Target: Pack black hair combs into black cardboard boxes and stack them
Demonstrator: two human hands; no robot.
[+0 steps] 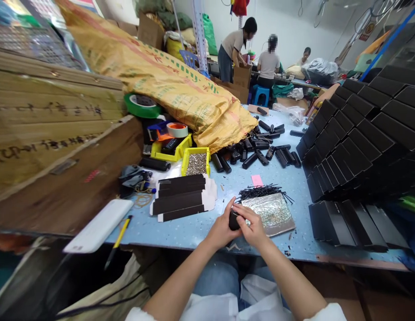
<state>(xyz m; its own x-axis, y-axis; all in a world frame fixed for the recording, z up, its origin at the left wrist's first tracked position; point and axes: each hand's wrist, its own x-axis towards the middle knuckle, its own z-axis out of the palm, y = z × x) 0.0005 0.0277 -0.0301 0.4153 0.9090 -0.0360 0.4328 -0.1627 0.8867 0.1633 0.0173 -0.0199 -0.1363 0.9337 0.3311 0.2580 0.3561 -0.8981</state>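
Observation:
Both of my hands meet over the front of the blue table. A small black part (234, 221) sits between them, mostly covered, so its exact kind does not show. My left hand (220, 229) is wrapped round its left side. My right hand (252, 223) closes on it from the right, fingers bent over the top. Just beyond my right hand lies a silvery bubble-wrap pad (270, 214), with a heap of thin black sticks (260, 191) along its far edge. A pink paper note (256, 180) is behind the heap.
Stacked black boxes (347, 138) rise at the right. Black handle-like pieces (257, 151) lie beyond a yellow tray of small metal parts (197, 164). Flattened black cardboard (180, 196), a white power bank (100, 225) and a yellow pen (118, 238) lie left. Several people work behind.

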